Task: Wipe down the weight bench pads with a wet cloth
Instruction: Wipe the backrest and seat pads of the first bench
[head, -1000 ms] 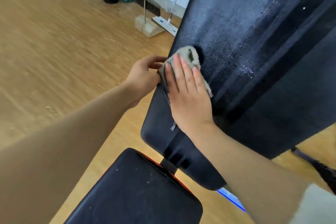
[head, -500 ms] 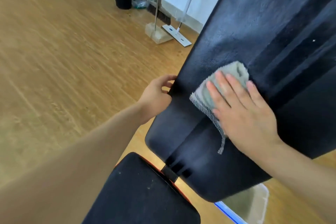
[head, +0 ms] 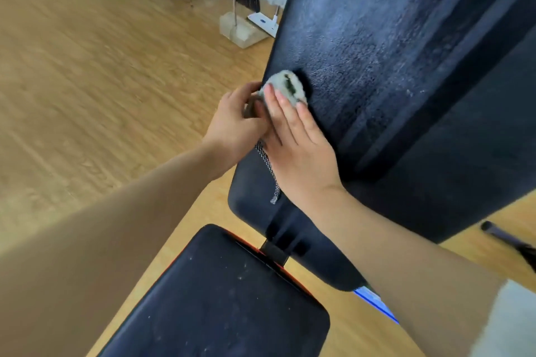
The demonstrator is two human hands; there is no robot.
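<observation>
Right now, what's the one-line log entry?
wiping back pad | right hand flat on cloth | left hand grips back pad edge | seat pad speckled

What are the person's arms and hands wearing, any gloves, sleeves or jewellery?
Both hands are bare: no gloves, and no rings or watch show on the left hand or right hand. The left forearm is uncovered to the frame edge. The right forearm is bare too, up to the edge of a pale sleeve at the lower right.
</observation>
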